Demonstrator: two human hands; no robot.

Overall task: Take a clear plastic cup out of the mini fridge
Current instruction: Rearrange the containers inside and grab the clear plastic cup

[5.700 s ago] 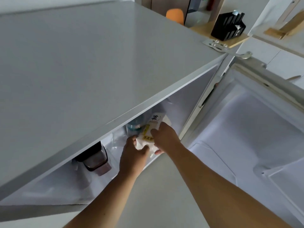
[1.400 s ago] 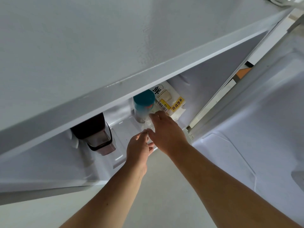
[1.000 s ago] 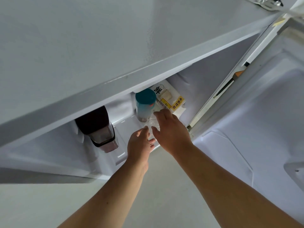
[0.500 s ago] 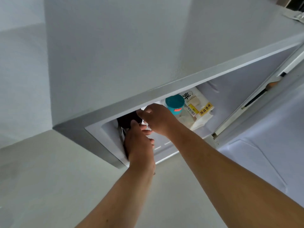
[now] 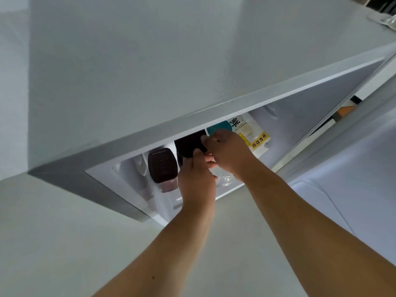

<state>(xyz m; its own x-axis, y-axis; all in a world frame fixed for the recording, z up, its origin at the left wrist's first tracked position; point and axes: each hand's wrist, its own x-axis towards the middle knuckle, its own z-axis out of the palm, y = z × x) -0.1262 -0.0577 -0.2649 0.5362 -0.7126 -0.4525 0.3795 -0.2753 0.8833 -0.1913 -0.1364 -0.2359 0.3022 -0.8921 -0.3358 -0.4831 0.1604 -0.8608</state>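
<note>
Clear plastic cup [image 5: 225, 179] sits low at the front of the mini fridge [image 5: 192, 82] shelf, glimpsed just beneath our right wrist, mostly hidden. We've got both hands inside: our right hand [image 5: 229, 153] has a narrow grip, fingertips pinching the edge of a dark lidded container [image 5: 189, 144], and our left hand [image 5: 197, 181] is curled up against it from below, though we cannot tell what it holds. Just left stands a brown-lidded jar [image 5: 162, 168]. Behind our right hand, a teal lid [image 5: 216, 127] and a white printed bag [image 5: 250, 136].
</note>
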